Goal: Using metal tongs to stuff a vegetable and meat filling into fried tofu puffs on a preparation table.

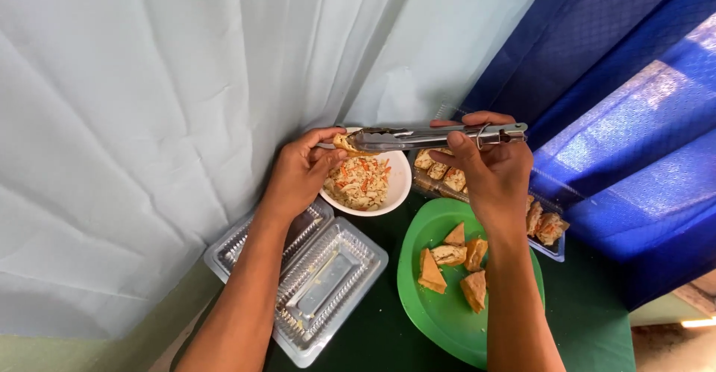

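Right hand (488, 167) squeezes tongs (432, 137) — left hand (302, 171) steadies tofu piece (344, 143).

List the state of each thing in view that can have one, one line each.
Tongs: closed on a food piece, held level over the bowl.
Food piece: clamped at the tong tips, left fingers touching it.
Bowl: holds shredded filling.
Green plate: holds five fried pieces.
Clear box: open, empty.
Tray: holds fried pieces.
Left hand: at the food piece.
Right hand: gripping the tongs.

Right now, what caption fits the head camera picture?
Right hand squeezes metal tongs toward a tofu piece in the left hand over a white bowl.
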